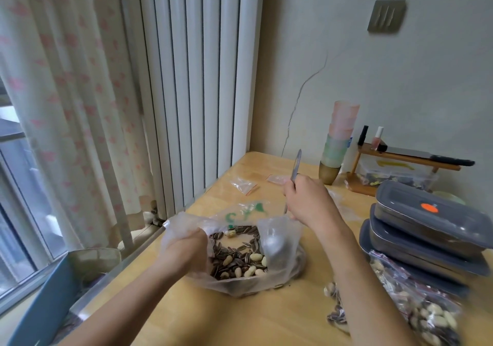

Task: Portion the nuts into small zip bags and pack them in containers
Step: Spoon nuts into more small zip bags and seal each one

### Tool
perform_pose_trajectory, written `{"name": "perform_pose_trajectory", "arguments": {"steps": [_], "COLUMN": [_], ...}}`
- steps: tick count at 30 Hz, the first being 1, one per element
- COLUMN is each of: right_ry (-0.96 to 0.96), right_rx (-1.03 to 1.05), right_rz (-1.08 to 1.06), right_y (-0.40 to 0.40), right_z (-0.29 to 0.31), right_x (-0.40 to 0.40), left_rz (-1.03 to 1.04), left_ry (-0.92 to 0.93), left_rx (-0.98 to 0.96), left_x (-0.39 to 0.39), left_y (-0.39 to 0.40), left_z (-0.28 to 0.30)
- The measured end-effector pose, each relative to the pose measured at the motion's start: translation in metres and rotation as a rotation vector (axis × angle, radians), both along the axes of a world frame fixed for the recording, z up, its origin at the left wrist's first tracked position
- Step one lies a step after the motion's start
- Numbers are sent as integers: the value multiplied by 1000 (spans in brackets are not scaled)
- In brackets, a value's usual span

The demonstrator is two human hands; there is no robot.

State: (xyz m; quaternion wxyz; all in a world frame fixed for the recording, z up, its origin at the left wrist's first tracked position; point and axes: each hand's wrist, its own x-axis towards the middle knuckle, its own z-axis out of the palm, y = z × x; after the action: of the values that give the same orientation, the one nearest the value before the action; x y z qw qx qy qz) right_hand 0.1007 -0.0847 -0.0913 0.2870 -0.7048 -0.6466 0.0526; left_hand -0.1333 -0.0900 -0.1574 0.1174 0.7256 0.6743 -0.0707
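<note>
Head view. Wooden table [240, 319] stands in a corner, bounded by a white radiator [197, 79], a patterned curtain [66, 105] and a cracked wall. At table centre lies a large clear plastic bag [282, 241] containing the nuts [234, 260], a mix of striped seeds and pale kernels. Left hand [186, 249] grips the bag's left rim, fingers curled round the plastic, holding the mouth apart. Right hand [306, 199] is closed round the handle of a metal spoon [296, 165], whose bowl sits inside the bag behind the plastic. Filled small zip bags [416, 311] lie at lower right. Grey lidded containers [426, 228] are stacked just behind them. Empty zip bags [244, 184] lie further back. Stacked cups [338, 137] stand near the wall.
</note>
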Motion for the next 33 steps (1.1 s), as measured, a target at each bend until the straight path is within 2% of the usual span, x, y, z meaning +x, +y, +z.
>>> {"name": "perform_pose_trajectory", "arguments": {"steps": [3,5,10,16,21,23,25,28,29,30,31,33], "right_ry": [-103,-116,-33,262,469,547,621,677,683,683,681,677], "right_rx": [-21,-46,-99,-212,-303,-351,-404,-424,-420,-418,-416,-405], "right_rz": [-3,15,38,127,88,82,82,75,74,74,77,77], "right_y": [-5,-5,-8,-14,-4,0,3,5,6,6,6,6], "right_z": [7,8,7,7,-4,-8,-12,-16,-16,-16,-16,-15], "right_x": [2,5,5,1,17,23,26,25,24,23,23,23], "left_rz": [46,93,157,226,178,98,39,20,3,-26,-64,-174], "left_ry": [-78,-257,-840,-1166,-1405,-1392,-1194,-498,-332,-251,-248,-377], "left_rx": [82,50,-101,-141,-166,-154,-42,274,363,431,489,522], "left_x": [-4,0,9,21,25,24,22,17,16,17,18,23], "left_y": [2,4,11,11,13,12,13,12,9,6,3,2], "left_z": [-3,-7,-6,3,10,10,7,2,3,4,4,7]}}
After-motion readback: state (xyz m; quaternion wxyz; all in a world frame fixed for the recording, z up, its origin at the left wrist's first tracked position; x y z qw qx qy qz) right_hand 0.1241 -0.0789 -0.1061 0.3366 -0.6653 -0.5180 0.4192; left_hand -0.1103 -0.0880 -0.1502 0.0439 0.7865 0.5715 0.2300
